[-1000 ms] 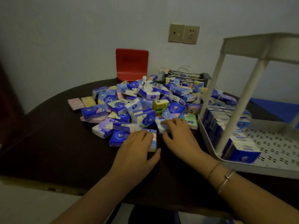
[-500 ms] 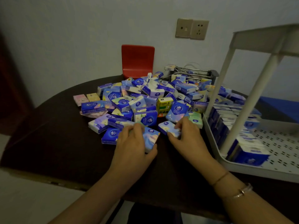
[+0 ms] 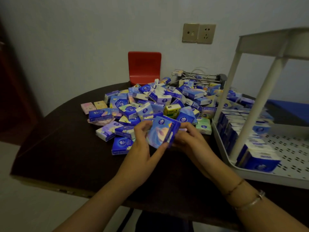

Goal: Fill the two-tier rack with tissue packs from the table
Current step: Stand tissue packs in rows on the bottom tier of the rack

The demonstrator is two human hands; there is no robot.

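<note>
Fingers (image 3: 142, 129) of both our hands grip gathered tissue packs (image 3: 161, 133) above the surface (image 3: 66, 148); next, we judge, carry to rack (image 3: 222, 144).

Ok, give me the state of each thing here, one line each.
Left hand: gripping held packs.
Right hand: gripping held packs.
Held packs: lifted off table, between both hands.
Pile: loose on table.
Rack: lower tier partly filled.
</note>
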